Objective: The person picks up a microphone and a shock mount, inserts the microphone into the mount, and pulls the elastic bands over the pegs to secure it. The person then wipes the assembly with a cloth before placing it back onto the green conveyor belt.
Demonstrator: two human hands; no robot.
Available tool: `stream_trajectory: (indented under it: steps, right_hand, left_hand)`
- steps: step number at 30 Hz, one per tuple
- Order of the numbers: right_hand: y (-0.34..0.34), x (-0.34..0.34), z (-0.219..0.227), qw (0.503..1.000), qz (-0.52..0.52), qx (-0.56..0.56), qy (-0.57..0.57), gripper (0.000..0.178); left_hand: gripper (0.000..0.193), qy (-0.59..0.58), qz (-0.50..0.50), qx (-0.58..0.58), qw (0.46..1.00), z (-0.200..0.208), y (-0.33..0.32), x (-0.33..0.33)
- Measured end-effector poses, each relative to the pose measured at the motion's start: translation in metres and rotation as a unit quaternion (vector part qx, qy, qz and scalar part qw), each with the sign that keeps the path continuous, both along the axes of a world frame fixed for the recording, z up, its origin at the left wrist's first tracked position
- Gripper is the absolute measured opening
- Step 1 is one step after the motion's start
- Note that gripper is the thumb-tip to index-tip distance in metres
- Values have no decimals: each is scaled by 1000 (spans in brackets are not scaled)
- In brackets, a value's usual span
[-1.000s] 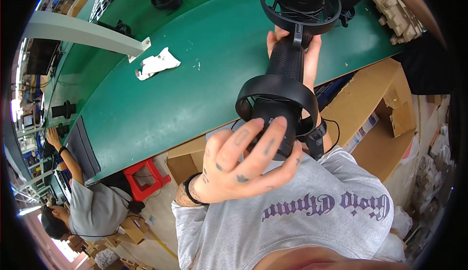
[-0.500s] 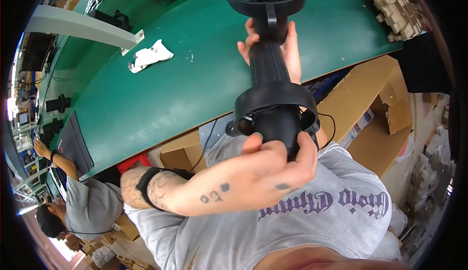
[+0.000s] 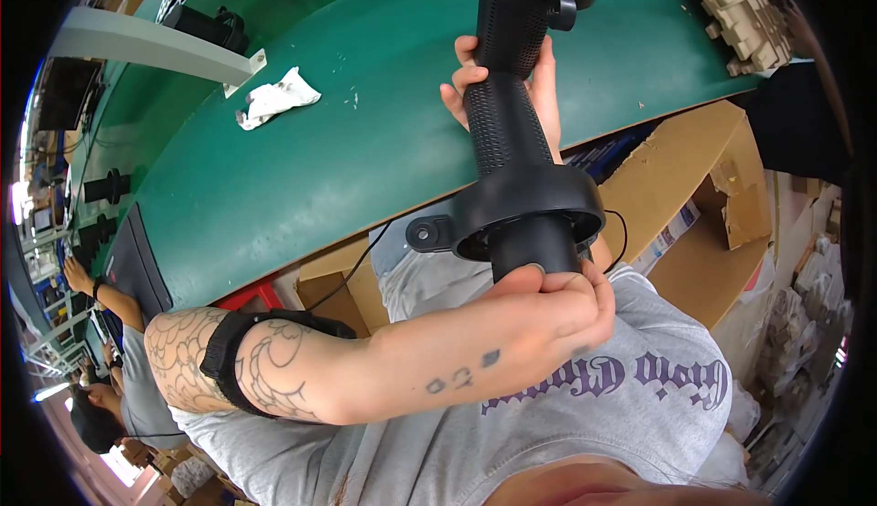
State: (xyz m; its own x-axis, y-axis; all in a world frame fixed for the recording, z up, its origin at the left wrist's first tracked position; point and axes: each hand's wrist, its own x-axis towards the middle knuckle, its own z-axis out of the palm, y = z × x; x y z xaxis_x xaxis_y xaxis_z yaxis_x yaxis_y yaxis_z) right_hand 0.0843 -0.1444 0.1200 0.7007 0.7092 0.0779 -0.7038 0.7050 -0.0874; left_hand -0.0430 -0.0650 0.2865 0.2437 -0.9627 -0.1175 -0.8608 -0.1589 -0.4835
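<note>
A long black tube-shaped fixture with a dotted-texture narrow middle and a wide ring collar near each end stands tilted in front of my chest. A round-holed tab sticks out left of the lower collar; a smaller one hangs from the upper collar. Below that lower collar, my left hand closes its fingers round the smooth end. My right hand grips the narrow waist from behind, with fingertips showing at its left and the palm partly hidden. Whether the fixture is one piece or two joined, I cannot tell.
A green-topped table lies beyond my hands, with a crumpled white cloth and a grey metal post. Moulded pulp trays sit far right. An open cardboard box stands near right. Another person works at left.
The fixture has turned about its length, so the upper tab sits farther right and the lower tab shows more. My left hand has shifted right and slightly down, its forearm reaching farther in.
</note>
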Motion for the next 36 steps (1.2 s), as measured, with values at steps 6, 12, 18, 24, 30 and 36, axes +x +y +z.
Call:
stream_trajectory:
  steps: [6, 12, 18, 24, 30, 36]
  right_hand:
    - [3, 1, -3, 998, 10, 55, 41, 62]
    - [1, 8, -7, 991, 27, 85, 104, 55]
    - [-30, 36, 9, 985, -118, -101, -71, 60]
    - [-124, 94, 92, 488, -542, -496, -471, 43]
    - [-158, 177, 130, 191, -380, -671, -607, 45]
    - [-133, 216, 103, 108, -371, -718, -578, 44]
  left_hand:
    - [14, -32, 4, 18, 999, 1, -10, 0]
    - [18, -55, -43, 80, 994, -7, -19, 1]
    - [21, -70, -96, -35, 992, -2, 1, 17]
    - [37, 83, 268, -391, 877, -80, 80, -36]
    - [53, 118, 471, -489, 725, -180, 100, -64]
    - [56, 109, 509, -501, 692, -196, 108, -77]
